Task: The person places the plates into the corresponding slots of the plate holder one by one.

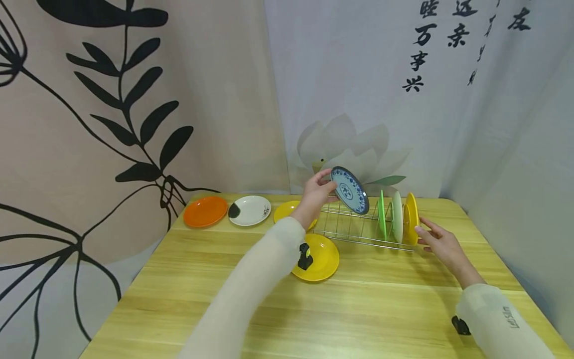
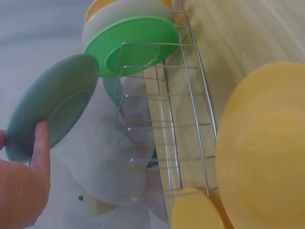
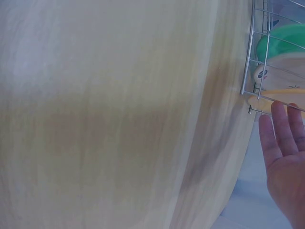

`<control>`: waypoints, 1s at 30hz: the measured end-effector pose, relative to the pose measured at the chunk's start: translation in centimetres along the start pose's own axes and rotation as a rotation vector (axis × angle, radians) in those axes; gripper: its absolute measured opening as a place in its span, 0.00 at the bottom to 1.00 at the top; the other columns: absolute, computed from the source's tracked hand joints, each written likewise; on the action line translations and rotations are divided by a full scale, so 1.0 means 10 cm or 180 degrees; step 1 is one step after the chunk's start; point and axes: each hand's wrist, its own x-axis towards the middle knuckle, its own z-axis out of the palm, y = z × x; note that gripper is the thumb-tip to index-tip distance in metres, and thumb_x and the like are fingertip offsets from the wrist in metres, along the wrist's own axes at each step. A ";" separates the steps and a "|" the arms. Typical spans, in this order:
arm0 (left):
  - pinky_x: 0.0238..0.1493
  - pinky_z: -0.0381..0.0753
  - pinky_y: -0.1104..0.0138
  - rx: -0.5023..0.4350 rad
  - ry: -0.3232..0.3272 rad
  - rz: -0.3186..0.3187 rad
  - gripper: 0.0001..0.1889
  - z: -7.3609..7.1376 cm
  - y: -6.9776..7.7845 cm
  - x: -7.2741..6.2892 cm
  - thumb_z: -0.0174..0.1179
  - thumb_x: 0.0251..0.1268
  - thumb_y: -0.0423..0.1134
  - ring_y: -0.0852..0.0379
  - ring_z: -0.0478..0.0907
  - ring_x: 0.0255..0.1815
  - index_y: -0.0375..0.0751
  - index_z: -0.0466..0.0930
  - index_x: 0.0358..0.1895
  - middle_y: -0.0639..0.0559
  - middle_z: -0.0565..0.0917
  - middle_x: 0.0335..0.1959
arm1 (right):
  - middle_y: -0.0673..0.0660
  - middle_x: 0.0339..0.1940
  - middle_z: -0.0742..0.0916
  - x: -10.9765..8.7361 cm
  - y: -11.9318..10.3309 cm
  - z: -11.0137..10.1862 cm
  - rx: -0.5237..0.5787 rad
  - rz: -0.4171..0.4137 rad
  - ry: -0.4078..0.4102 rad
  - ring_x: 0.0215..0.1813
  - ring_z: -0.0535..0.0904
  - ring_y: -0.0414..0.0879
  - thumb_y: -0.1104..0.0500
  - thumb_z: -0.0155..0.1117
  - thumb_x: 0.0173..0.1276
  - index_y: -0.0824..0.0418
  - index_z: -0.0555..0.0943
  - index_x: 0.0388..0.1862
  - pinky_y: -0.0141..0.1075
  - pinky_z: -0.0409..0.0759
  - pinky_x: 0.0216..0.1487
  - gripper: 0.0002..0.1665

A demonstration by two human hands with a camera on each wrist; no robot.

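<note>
My left hand (image 1: 316, 195) pinches a blue-and-white patterned plate (image 1: 350, 190) by its edge, tilted above the wire dish rack (image 1: 347, 230). From the left wrist, the plate's underside (image 2: 57, 102) shows, with a finger (image 2: 41, 143) laid along it. Toward the rack's right end stand a green plate (image 1: 381, 217), a white plate (image 1: 397, 218) and a yellow plate (image 1: 411, 219), all on edge. Beside that yellow plate is my right hand (image 1: 444, 249), its fingertips right at the plate's outer face. The right wrist view has these fingers (image 3: 284, 133) extended and fairly straight.
Left of the rack, an orange plate (image 1: 205, 212), a white plate with a dark patch (image 1: 249, 210) and a yellow plate (image 1: 286, 209) lie in a row. Another yellow plate (image 1: 325, 257) lies in front, partly behind my left sleeve. A printed curtain (image 1: 233, 99) hangs behind the wooden table (image 1: 381, 309).
</note>
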 end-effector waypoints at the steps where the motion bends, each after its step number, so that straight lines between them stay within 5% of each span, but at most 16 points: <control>1: 0.50 0.83 0.53 0.0010 0.0000 0.0015 0.27 0.04 -0.01 0.01 0.59 0.70 0.29 0.51 0.81 0.40 0.44 0.70 0.71 0.45 0.78 0.45 | 0.78 0.66 0.72 0.00 0.00 0.00 0.0004 0.0003 -0.0002 0.60 0.76 0.69 0.37 0.44 0.78 0.61 0.48 0.81 0.52 0.82 0.53 0.45; 15: 0.47 0.85 0.51 0.0579 -0.0056 0.0150 0.24 0.45 -0.12 0.05 0.59 0.69 0.28 0.41 0.81 0.45 0.42 0.73 0.68 0.47 0.78 0.42 | 0.77 0.65 0.73 -0.01 0.00 -0.01 0.0031 -0.0017 0.0000 0.60 0.76 0.69 0.37 0.44 0.78 0.61 0.49 0.81 0.52 0.82 0.53 0.44; 25: 0.44 0.86 0.55 0.1123 -0.0088 0.0186 0.24 0.61 -0.30 0.05 0.61 0.69 0.31 0.53 0.80 0.39 0.43 0.75 0.67 0.47 0.81 0.45 | 0.77 0.65 0.73 0.00 -0.01 0.00 0.0022 0.0018 0.0003 0.60 0.76 0.68 0.36 0.45 0.78 0.60 0.49 0.81 0.51 0.82 0.53 0.45; 30: 0.44 0.85 0.59 0.1153 -0.0073 0.0159 0.23 0.64 -0.35 0.03 0.63 0.68 0.33 0.56 0.79 0.39 0.42 0.76 0.65 0.48 0.80 0.46 | 0.77 0.65 0.73 -0.02 -0.03 0.00 0.0029 0.0010 0.0011 0.60 0.76 0.68 0.37 0.45 0.78 0.59 0.49 0.81 0.51 0.82 0.53 0.44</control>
